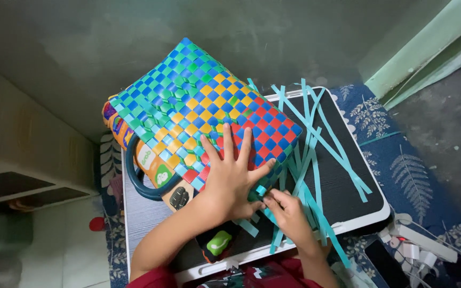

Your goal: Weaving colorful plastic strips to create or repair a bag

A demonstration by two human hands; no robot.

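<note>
Checkered weaving of green, blue, yellow and red plastic strips forms a basket [198,106] lying on a small black-topped, white-rimmed table [348,197]. Left hand [230,178] presses flat on its red corner, fingers spread wide. Right hand [289,213] pinches a light blue loose strip [316,160] just beside that corner; more strips fan out across the tabletop.

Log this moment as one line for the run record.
left hand: flat on multicoloured woven strap basket | right hand: pinching light-blue plastic strip at basket's edge | base: black white-rimmed tray table
</note>
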